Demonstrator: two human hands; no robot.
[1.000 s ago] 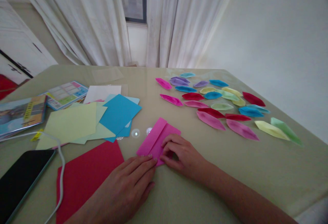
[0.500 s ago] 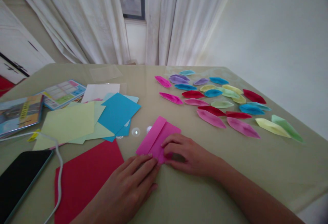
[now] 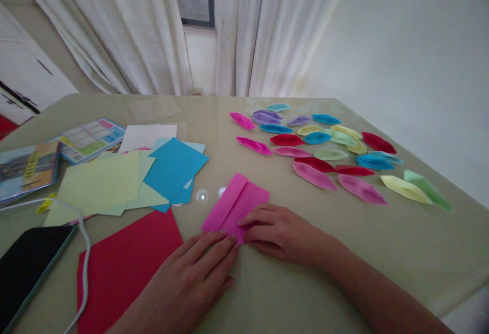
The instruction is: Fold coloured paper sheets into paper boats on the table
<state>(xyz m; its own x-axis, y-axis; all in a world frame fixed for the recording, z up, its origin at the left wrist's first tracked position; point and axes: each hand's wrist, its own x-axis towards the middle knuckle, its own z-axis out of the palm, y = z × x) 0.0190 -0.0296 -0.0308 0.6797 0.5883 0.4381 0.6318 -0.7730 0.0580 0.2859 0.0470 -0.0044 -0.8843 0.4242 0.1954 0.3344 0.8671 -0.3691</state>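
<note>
Rests the left hand [image 3: 193,278], with a loose, flat-fingered grip, on the lower edge of one pink folded paper [image 3: 234,204] at lower centre of the frame; lays the right hand [image 3: 280,229] over its lower right corner in a nearly closed grip, hiding any pinch. Shows one phone [image 3: 32,265] cut off at lower left and, at right, four red folded pieces [image 3: 287,140].

Matt pink paper [image 3: 234,202], smooth glossy tabletop [image 3: 282,293], dark glossy phone screen [image 3: 32,262], cloth curtains [image 3: 130,23]
</note>
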